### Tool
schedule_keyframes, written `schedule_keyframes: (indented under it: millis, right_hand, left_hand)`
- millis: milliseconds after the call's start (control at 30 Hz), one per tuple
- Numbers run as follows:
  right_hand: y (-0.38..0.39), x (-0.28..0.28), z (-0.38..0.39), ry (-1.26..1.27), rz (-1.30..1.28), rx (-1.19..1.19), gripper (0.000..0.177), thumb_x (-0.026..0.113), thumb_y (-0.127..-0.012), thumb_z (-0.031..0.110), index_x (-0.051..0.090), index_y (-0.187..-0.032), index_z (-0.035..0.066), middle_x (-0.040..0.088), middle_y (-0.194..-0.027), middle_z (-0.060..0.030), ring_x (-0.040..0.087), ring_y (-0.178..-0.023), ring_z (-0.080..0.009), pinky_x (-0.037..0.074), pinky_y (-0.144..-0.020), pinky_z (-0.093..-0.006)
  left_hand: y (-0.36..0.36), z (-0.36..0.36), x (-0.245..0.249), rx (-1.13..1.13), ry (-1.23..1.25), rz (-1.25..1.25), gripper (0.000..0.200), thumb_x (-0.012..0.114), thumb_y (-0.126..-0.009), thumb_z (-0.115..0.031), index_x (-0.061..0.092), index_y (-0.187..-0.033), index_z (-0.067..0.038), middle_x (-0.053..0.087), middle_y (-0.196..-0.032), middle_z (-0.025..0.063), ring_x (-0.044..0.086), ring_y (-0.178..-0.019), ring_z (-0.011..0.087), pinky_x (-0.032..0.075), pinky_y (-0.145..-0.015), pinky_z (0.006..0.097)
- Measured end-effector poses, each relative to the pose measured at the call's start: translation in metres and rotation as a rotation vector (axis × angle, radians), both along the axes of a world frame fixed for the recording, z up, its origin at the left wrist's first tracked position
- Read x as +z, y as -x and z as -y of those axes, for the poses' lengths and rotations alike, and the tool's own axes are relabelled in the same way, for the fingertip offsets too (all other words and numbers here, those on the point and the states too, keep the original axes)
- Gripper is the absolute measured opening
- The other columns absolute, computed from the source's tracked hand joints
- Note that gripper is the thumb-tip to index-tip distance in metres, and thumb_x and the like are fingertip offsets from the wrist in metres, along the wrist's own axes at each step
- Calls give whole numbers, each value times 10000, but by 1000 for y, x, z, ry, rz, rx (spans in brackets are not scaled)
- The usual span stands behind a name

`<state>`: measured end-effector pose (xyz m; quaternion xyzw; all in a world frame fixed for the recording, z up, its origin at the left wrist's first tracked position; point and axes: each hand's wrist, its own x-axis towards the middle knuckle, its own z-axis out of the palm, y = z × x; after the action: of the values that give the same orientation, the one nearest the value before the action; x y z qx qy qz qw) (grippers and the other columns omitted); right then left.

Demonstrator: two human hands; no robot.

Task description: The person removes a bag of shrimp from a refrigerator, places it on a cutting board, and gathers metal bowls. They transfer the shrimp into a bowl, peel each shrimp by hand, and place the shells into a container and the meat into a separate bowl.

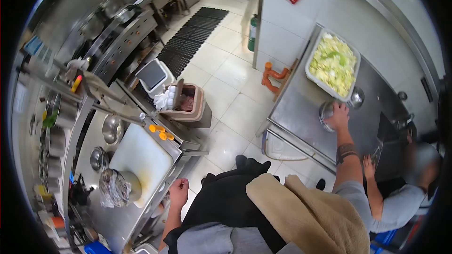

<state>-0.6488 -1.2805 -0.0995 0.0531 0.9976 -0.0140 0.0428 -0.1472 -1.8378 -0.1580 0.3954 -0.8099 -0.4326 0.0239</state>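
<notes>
My right hand (338, 115) reaches out over the steel table (301, 117) on the right and grips a small steel bowl (325, 113) from above. A second small steel bowl (356, 98) stands just beyond it. Behind both sits a white tray (308, 68) heaped with chopped pale green cabbage. My left hand (179, 193) hangs low by the edge of the left counter (155, 197) with its fingers curled and nothing in it. A co-worker in a grey shirt (400, 207) crouches at the lower right, one hand (368, 165) raised near the table's front.
A brown waste bin (190, 113) with its lid up and a white bin (153, 77) stand in the aisle. The left counter holds a white cutting board (141, 160), steel bowls (112, 128) and a wrapped bowl (115, 188). A black floor mat (193, 33) lies farther off.
</notes>
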Motion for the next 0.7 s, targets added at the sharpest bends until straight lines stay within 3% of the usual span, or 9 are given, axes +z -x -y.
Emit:
schedule_keyframes:
  millis: [100,167,300,467,567,633,667,700]
  right_hand:
    - [14,-20,-12,164,-37,-233,1213,993,-563,424,336,-1566,240,302,-1631,-168,300,-1494,-442,370,-1154,-622]
    - [41,-76,-50,227,-79,-326,1284,984,-568,470,257,-1603,251,302,-1626,-227,313,-1487,-470,326,-1176,-632]
    - [44,-74,-54,251,-47,-352,1324,966,-568,517,209,-1625,265,344,-1582,-289,332,-1468,-508,293,-1195,-626]
    - [11,-16,-39,195,-76,-467,1306,943,-590,534,215,-1623,203,427,-1512,-292,427,-1416,-488,391,-1145,-603]
    - [4,-44,-99,254,-361,-445,1287,947,-595,529,234,-1622,224,410,-1527,-293,468,-1372,-504,430,-1116,-602]
    - [-14,-38,-109,186,-485,-580,1207,937,-633,521,311,-1588,131,464,-1482,-292,554,-1301,-440,500,-1054,-550]
    - [-10,-43,-102,186,-477,-578,1207,937,-633,521,311,-1588,131,464,-1482,-292,554,-1301,-440,500,-1054,-550]
    - [-15,-49,-105,521,-405,-621,1166,933,-653,508,345,-1560,72,497,-1445,-286,586,-1258,-404,523,-1017,-517]
  left_hand:
    - [-6,-7,-6,48,26,6,204,691,-938,-168,751,-1030,4,743,-898,153,714,-780,219,563,-753,347]
    - [-14,-9,-7,73,3,20,203,690,-935,-173,754,-1029,-5,747,-921,161,720,-797,237,567,-763,355]
    - [-26,-17,-15,41,1,121,204,686,-933,-192,760,-1025,-26,750,-958,171,727,-826,271,574,-778,375]
    - [-29,-22,-9,37,44,91,224,685,-932,-214,755,-1040,-31,751,-986,185,735,-865,301,578,-808,397]
    - [-28,-16,-8,40,55,102,233,681,-933,-222,753,-1047,-32,750,-1013,190,738,-896,319,579,-826,405]
    - [-32,-13,-17,37,64,88,236,679,-932,-226,752,-1046,-32,749,-1026,191,737,-905,329,578,-836,411]
    - [-35,-10,-23,18,77,76,234,677,-929,-223,750,-1045,-33,749,-1025,190,740,-907,329,578,-839,411]
    - [-35,-5,-26,-20,76,85,234,677,-929,-223,750,-1045,-33,749,-1025,190,740,-907,329,578,-839,411]
